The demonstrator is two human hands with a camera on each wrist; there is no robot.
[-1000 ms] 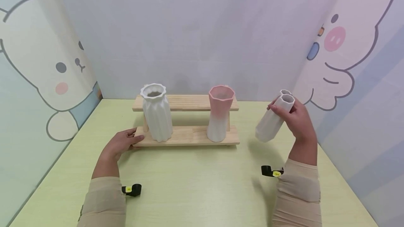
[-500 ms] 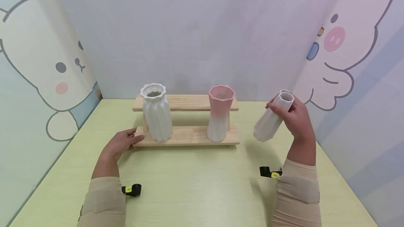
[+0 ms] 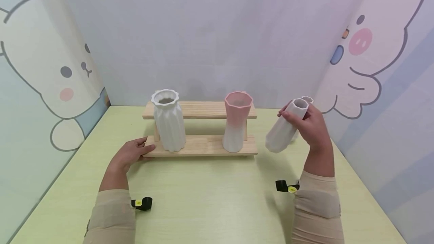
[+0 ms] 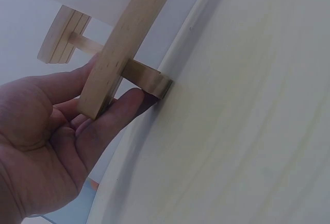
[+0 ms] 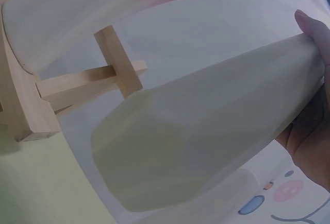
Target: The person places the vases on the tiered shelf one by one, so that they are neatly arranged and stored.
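In the head view my right hand (image 3: pixel 312 125) grips a white faceted vase (image 3: pixel 283 133) near its mouth. The vase is tilted, its base down to the left, held off the table. The right wrist view shows this vase (image 5: pixel 206 126) close up, its base toward the rack. My left hand (image 3: pixel 133 151) holds the left end of the two-step wooden rack (image 3: pixel 203 146), thumb on top and fingers beneath the lower board (image 4: pixel 116 54). On the lower step stand a white ribbed vase (image 3: pixel 171 127) at left and a pink-and-white vase (image 3: pixel 234 127) at right.
Behind the right hand another white vase (image 3: pixel 307 99) is mostly hidden; only its rim and a bit of its lower side show. The pale table (image 3: pixel 210 199) meets a light back wall (image 3: pixel 210 48) and side walls printed with cartoon animals.
My right hand has moved a little left with the tilted vase, nearer the rack, so the vase behind shows more. My left hand, the rack and its two vases have stayed put.
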